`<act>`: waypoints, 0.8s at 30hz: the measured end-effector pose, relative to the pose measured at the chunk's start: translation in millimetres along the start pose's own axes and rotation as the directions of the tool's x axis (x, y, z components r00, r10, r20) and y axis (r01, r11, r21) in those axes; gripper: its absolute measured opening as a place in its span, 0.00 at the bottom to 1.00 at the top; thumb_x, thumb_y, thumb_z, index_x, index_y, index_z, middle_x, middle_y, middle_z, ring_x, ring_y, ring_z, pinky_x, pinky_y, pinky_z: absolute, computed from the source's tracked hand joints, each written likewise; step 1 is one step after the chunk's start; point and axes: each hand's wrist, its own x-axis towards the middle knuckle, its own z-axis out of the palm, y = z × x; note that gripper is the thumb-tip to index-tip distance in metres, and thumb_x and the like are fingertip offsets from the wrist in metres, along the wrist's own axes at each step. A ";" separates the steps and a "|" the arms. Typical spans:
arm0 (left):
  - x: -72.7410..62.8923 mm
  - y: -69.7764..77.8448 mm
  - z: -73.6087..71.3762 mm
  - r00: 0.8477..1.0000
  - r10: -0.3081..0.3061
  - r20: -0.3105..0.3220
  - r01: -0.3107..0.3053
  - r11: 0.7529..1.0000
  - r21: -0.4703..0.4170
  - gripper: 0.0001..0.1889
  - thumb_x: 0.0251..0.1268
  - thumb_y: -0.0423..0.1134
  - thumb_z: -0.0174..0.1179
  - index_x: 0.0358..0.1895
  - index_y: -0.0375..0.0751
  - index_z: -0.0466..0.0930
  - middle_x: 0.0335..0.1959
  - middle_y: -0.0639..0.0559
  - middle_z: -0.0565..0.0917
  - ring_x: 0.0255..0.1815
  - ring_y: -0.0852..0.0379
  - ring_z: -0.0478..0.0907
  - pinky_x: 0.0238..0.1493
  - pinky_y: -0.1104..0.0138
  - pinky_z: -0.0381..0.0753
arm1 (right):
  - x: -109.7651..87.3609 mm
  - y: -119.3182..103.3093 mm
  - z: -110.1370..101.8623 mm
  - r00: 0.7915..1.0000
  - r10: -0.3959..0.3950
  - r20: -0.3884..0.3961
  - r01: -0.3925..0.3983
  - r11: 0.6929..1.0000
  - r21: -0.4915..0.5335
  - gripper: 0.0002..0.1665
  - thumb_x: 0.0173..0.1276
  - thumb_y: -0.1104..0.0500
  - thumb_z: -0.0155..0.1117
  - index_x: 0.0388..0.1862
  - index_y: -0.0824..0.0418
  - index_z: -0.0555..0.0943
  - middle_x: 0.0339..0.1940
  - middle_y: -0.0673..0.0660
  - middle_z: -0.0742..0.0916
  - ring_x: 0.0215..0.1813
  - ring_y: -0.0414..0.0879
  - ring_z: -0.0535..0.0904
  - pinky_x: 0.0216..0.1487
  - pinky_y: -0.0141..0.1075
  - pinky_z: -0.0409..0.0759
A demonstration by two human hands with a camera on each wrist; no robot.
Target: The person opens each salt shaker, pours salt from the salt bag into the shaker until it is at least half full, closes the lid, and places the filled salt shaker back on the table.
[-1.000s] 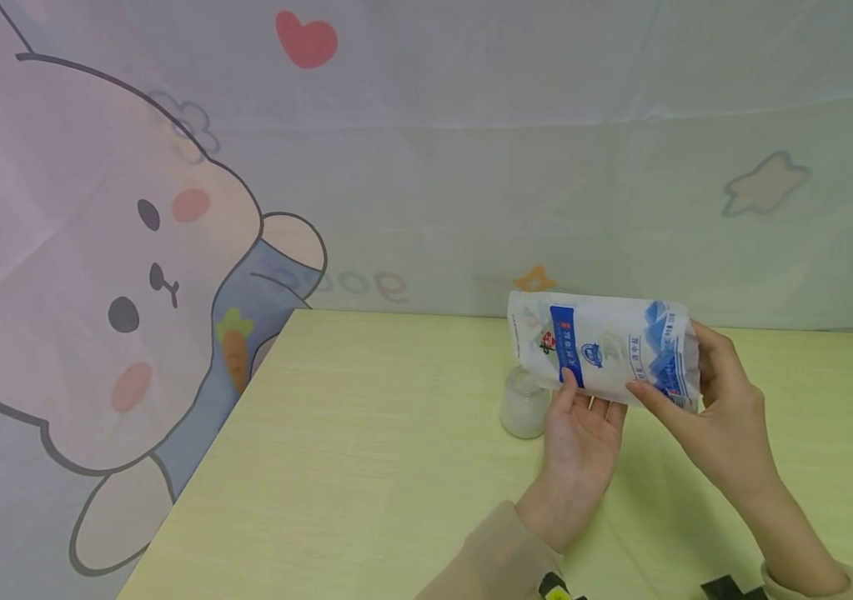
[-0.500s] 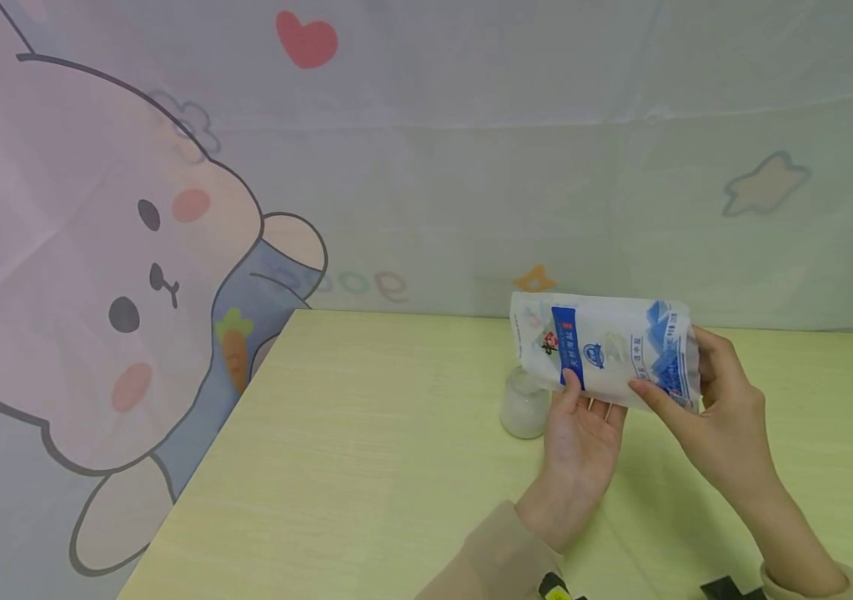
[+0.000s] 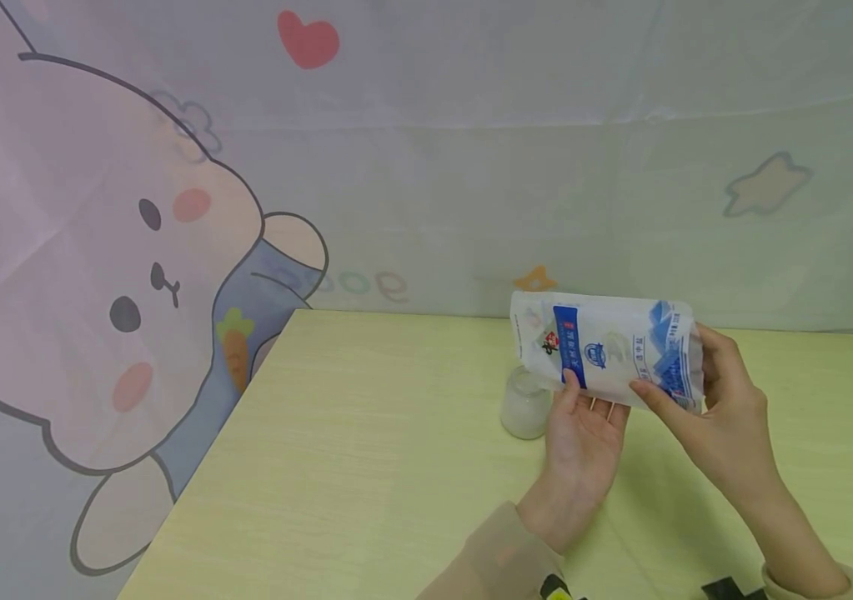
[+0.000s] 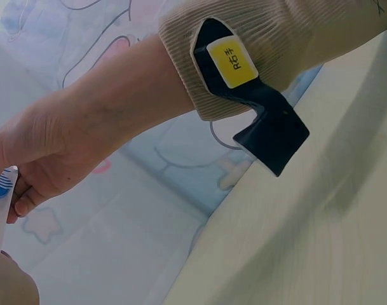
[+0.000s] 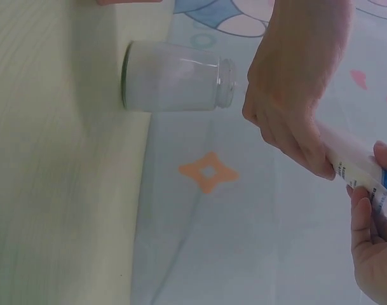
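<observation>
Both hands hold a white and blue bag of salt (image 3: 606, 346) lengthwise above the table in the head view. My left hand (image 3: 579, 458) grips its lower edge, thumb on the printed front and fingers underneath. At the right end, my right hand (image 3: 730, 408) holds the bag with the thumb in front and fingers behind. Just left of the left hand stands a small, whitish-looking glass jar (image 3: 524, 408), upright and uncapped. The bag's left end overlaps its rim in this view. In the right wrist view, the jar (image 5: 174, 77) shows whole, apart from the bag (image 5: 349, 155).
A pale yellow wooden table (image 3: 336, 417) carries the jar. Behind it hangs a cartoon-printed curtain (image 3: 434, 192). Black camera mounts sit at both wrists; the left wrist view shows one mount (image 4: 272, 130) with a yellow label on the right sleeve.
The bag has shifted very slightly to the right in both hands. Hands and jar stay almost in place.
</observation>
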 end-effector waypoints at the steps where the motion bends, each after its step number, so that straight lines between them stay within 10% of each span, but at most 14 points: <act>1: -0.1 0.2 -0.1 1.000 0.000 0.006 0.000 1.000 0.000 0.21 0.76 0.47 0.43 0.66 0.43 0.62 0.59 0.47 0.79 0.60 0.55 0.77 0.68 0.62 0.72 | 0.1 0.1 -0.2 1.000 0.001 0.005 -0.001 1.000 -0.007 0.45 0.50 0.74 0.72 0.68 0.59 0.67 0.41 0.27 0.79 0.36 0.24 0.77 0.34 0.15 0.75; 24: 0.0 -1.1 -0.2 1.000 0.022 -0.013 -0.022 0.999 0.023 0.20 0.75 0.46 0.46 0.65 0.47 0.64 0.58 0.47 0.79 0.59 0.55 0.78 0.67 0.61 0.73 | -0.2 1.3 1.4 1.000 -0.016 -0.003 0.016 1.000 0.008 0.42 0.49 0.75 0.73 0.64 0.62 0.69 0.38 0.30 0.80 0.36 0.26 0.78 0.34 0.15 0.75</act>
